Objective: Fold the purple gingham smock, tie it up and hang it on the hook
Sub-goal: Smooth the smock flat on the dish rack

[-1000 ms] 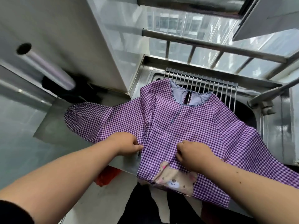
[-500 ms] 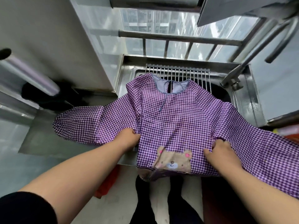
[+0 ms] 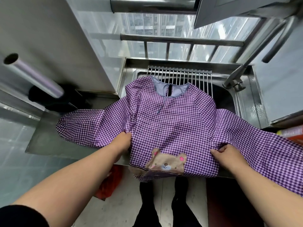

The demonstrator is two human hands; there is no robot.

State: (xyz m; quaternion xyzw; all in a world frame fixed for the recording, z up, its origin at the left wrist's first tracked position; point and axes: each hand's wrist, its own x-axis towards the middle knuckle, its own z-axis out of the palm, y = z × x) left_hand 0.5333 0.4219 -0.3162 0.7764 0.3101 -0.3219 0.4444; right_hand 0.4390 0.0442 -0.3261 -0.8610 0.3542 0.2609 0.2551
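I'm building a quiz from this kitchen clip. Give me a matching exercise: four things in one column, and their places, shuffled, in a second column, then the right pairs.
Things:
1. bear patch
2. rack
3. left hand
4. right hand

Places:
A. across the sink, behind the smock's collar
B. gripping the smock where its right sleeve joins the body
C. at the smock's near hem
D. gripping the smock where its left sleeve joins the body

Pairs: 1-C, 2-A, 3-D, 4-B
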